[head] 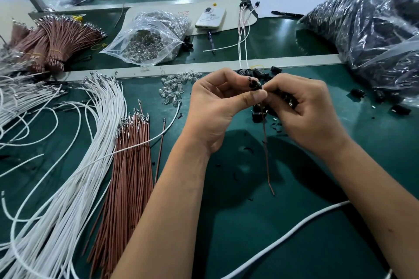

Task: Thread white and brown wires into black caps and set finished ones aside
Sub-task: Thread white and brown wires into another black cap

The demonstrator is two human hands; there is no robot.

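Observation:
My left hand [217, 106] pinches a small black cap [254, 84] between thumb and fingers above the green table. My right hand [303, 108] meets it from the right and grips a brown wire [266, 154] that hangs down from the cap toward me. Loose black caps [258, 115] lie just beneath both hands. A fan of white wires [95, 142] and a flat bundle of brown wires [131, 165] lie to the left. Finished caps with white and brown wires [243, 25] rest farther back, past the rail.
Small clear bulbs [174, 88] lie scattered left of my hands. A clear bag of bulbs [149, 36], tied brown wire bundles [56, 41], a phone [210, 18] and a large bag of black caps [371, 29] sit behind. A thick white cable [283, 244] crosses the near right.

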